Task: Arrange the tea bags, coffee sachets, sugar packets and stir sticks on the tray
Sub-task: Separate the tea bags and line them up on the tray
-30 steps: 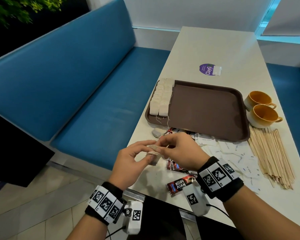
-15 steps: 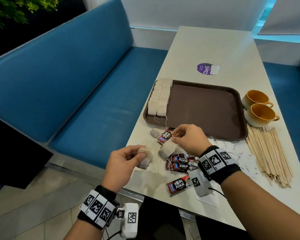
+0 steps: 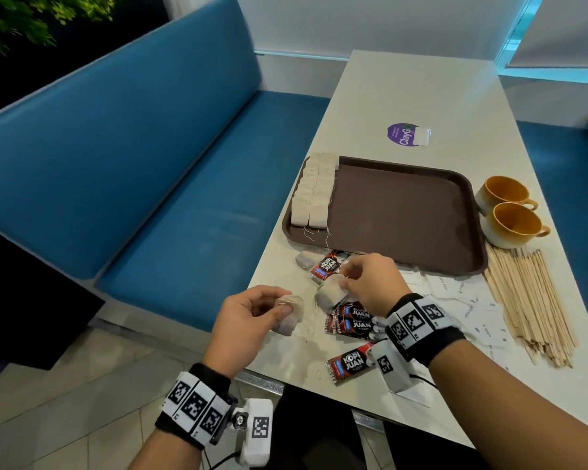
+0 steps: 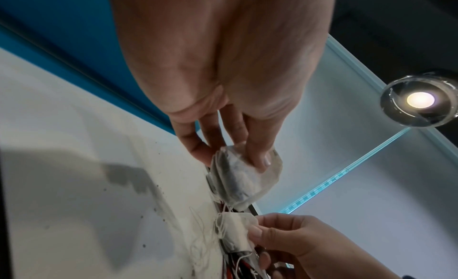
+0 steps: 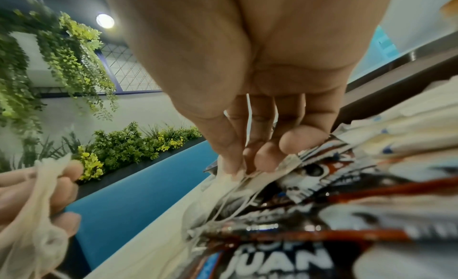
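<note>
While both hands are busy at the near table edge, the step in hand reads as tea bags, not yet coffee, sugar or sticks. Left hand (image 3: 248, 317) pinches one loose tea bag (image 3: 290, 315) between thumb and fingers, lifted just off the table (image 3: 421, 89), its string hanging slack. Just right of it, a second tea bag (image 3: 330, 293) is held at its top corner by the right hand (image 3: 370, 283), fingers curled onto it; the wrist view shows strings bunched under those fingertips (image 5: 262, 161), so likely tangled. A third bag (image 3: 305, 259) lies by itself near the tray's front-left corner. Coffee sachets (image 3: 353, 320) sit scattered under and around the right hand, all on the table. Beyond them the brown tray (image 3: 404, 215) carries two neat rows of tea bags (image 3: 314, 195) along its left rim; everything else of it is bare. Sugar packets (image 3: 469, 300) spread on the table right of the right wrist, stir sticks (image 3: 530, 303) piled further right, both untouched. Two yellow cups (image 3: 510, 212) stand off the tray's right edge. Next move, my guess: separate the strings without tearing the paper, then carry both bags forward and extend the rows, keeping strings off the sachets.
</note>
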Available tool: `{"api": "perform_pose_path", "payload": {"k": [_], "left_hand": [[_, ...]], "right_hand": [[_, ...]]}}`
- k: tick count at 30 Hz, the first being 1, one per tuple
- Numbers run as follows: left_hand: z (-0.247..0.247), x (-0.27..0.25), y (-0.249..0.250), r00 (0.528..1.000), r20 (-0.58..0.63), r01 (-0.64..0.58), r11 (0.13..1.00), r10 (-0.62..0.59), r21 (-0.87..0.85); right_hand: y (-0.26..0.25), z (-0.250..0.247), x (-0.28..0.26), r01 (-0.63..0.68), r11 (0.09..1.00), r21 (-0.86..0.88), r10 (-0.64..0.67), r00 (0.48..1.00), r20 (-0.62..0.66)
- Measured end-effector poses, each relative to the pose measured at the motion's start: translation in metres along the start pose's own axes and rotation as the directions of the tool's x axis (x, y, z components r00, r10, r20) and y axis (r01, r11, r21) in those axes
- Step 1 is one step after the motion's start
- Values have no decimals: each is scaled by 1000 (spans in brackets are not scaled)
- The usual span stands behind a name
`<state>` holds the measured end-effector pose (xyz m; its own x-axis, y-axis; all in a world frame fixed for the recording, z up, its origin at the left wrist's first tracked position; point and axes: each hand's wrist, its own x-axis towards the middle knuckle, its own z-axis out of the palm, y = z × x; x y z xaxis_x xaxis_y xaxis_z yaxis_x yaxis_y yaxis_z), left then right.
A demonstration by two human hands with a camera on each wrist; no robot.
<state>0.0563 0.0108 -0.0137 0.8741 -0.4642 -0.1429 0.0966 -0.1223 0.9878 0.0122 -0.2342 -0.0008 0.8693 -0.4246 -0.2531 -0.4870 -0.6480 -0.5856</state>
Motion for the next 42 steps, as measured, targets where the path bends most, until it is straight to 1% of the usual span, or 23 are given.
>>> {"api": "perform_pose_path", "payload": {"k": [3,7,8,10,12,14,18,21,25,29,31,33,35,36,38,40,42], "left_hand": [[2,0,0,1000,27,-2,999,1,39],[5,0,4,999,45,0,998,-3,64],[7,0,6,999,47,-19,997,15,71],[12,1,9,994,58,-96,988,90,119],[18,4,12,981,80,-193,958,179,211],[24,7,14,967,91,-252,928,236,274],[35,9,15,943,102,-332,892,316,306],[38,8,13,933,73,-358,885,352,299],[37,5,10,918,20,-379,863,396,334],[37,4,10,919,-3,-368,859,394,357],[37,5,10,918,-14,-366,861,396,353],[37,4,10,912,-32,-377,865,410,331],[37,5,7,919,-48,-365,888,392,281],[35,5,6,933,-54,-332,910,355,248],[33,4,5,962,-69,-246,947,265,207],[30,5,4,973,-114,-174,960,202,218],[27,7,4,977,-153,-122,975,151,186]], "right_hand": [[0,-3,-4,15,996,83,-15,1000,-2],[-4,-7,-12,58,989,139,-59,998,5],[-5,-7,-13,60,985,164,-62,998,4],[-8,-9,-16,53,965,256,-55,998,3],[-12,-11,-20,43,932,360,-54,998,20],[-18,-11,-24,21,893,449,-51,997,55],[-24,-7,-32,-36,790,613,-57,990,132],[-25,-7,-34,-83,723,686,-42,986,164],[-26,-10,-37,-154,612,776,-24,977,213],[-30,-13,-40,-194,552,811,-13,970,241],[-30,-13,-41,-196,527,827,-5,972,233],[-29,-13,-41,-176,525,833,14,980,198],[-26,-14,-39,-136,556,820,46,990,133],[-23,-14,-37,-109,589,801,59,994,92],[-17,-17,-33,-47,682,730,69,998,0],[-13,-21,-32,10,767,641,50,996,-76],[-11,-25,-33,50,797,602,18,994,-107]]}}
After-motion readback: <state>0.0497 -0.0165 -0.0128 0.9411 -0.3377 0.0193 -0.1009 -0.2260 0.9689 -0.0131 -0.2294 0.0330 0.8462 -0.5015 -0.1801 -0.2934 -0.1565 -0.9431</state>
